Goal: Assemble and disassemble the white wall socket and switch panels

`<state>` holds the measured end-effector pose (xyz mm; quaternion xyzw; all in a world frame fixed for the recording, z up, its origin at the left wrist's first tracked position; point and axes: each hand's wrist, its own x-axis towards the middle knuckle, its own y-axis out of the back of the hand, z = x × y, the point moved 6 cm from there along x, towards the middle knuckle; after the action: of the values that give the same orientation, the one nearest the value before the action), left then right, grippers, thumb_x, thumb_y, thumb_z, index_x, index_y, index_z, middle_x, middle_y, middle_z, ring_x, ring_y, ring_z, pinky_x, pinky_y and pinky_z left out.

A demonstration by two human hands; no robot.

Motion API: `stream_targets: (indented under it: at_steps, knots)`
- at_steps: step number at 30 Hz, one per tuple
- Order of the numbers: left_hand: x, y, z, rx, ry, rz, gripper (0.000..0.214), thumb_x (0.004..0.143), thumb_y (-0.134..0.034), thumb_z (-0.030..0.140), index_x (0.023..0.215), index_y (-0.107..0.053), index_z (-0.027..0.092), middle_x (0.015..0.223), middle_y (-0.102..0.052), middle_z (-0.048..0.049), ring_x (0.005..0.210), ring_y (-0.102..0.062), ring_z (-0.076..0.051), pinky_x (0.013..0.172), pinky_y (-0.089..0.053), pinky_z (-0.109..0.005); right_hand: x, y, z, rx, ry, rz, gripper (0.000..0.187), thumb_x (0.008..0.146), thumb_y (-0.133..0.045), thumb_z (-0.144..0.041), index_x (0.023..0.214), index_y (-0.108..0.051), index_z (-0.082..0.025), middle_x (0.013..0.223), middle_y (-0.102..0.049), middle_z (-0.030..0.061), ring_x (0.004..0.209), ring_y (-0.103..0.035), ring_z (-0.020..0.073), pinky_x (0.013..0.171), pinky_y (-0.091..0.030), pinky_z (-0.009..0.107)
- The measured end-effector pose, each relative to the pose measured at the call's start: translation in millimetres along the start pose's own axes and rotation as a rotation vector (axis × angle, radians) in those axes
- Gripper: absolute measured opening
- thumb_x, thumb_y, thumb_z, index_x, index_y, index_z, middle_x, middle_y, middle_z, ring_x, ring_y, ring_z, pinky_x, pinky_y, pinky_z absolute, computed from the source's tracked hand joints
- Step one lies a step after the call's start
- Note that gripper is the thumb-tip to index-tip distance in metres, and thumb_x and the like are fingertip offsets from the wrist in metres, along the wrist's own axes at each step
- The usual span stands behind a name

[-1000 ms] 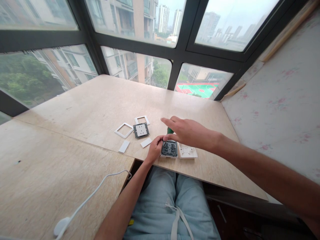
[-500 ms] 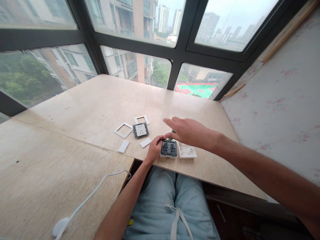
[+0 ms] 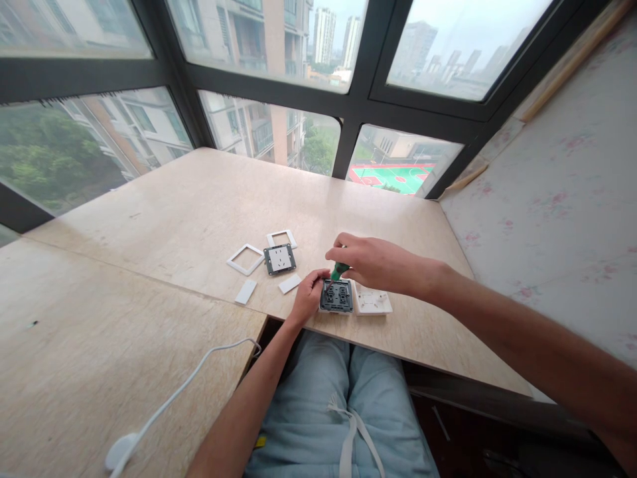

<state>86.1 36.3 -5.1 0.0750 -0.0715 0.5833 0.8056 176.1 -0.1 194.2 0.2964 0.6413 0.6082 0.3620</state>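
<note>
1. Nearest, the left forearm rises from beside the blue trousers (image 3: pixel 318 398), slanting forward and rightward.
2. Close to the front edge of the tabletop (image 3: pixel 423 338) lies the dark module (image 3: pixel 337 299), seated in a white housing, beside a white box (image 3: pixel 373 302).
3. The left hand (image 3: pixel 306 297) is bent in at the module's left side, fingers drawn together, holding it by the upper-left corner.
4. The right forearm crosses in from the right; the right hand (image 3: pixel 365 257) arches above the module, fingers curled round the green-handled screwdriver (image 3: pixel 340 270), whose shaft slants down to the module's upper-left part.
5. Beyond the left hand, a socket unit (image 3: pixel 279 259) lies near two white frames (image 3: pixel 230 262).
</note>
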Motion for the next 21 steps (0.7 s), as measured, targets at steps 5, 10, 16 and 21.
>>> stream_targets:
  at_steps: [5, 10, 16, 21]
  knots:
    - [-0.5, 0.7, -0.8, -0.007, 0.016, 0.004, 0.027, 0.089, -0.047, 0.020, 0.106, -0.067, 0.016, 0.104, -0.072, -0.0078, 0.100, -0.065, -0.022, 0.095, -0.049, -0.038, 1.1, 2.7, 9.0, 0.131, -0.018, 0.005, 0.018, 0.084, -0.070, -0.025, 0.100, -0.066, -0.016, 0.088, -0.069, 0.0066, 0.084, -0.063, 0.0213, 0.066, -0.039, 0.028]
    - [-0.5, 0.5, -3.0, -0.046, 0.042, 0.001, 0.026, 0.089, -0.048, 0.021, 0.106, -0.067, 0.016, 0.106, -0.072, -0.0085, 0.102, -0.066, -0.023, 0.095, -0.050, -0.039, -9.8, 15.7, 37.8, 0.310, -0.082, 0.215, 0.015, 0.082, -0.071, -0.028, 0.091, -0.068, -0.017, 0.080, -0.070, 0.0021, 0.070, -0.060, 0.0145, 0.065, -0.039, 0.026]
    - [-3.5, 3.9, 5.2, -0.013, 0.025, 0.023, 0.027, 0.094, -0.048, 0.029, 0.111, -0.065, 0.017, 0.116, -0.070, -0.0105, 0.109, -0.064, -0.023, 0.098, -0.049, -0.041, -29.1, -9.5, 100.8, 0.521, -0.414, 0.363, 0.027, 0.078, -0.073, -0.043, 0.083, -0.069, -0.018, 0.071, -0.068, 0.0026, 0.063, -0.060, 0.0148, 0.057, -0.041, 0.027]
    - [-20.6, -1.1, 31.2, 0.360, -0.300, -0.057, 0.052, 0.087, -0.064, 0.046, 0.130, -0.055, 0.018, 0.135, -0.058, -0.0146, 0.133, -0.048, -0.030, 0.113, -0.036, -0.051, -42.5, -88.2, 149.7, 0.852, -0.720, 0.400, 0.032, 0.076, -0.073, -0.046, 0.085, -0.066, -0.016, 0.065, -0.067, 0.0047, 0.057, -0.062, 0.0158, 0.046, -0.043, 0.024]
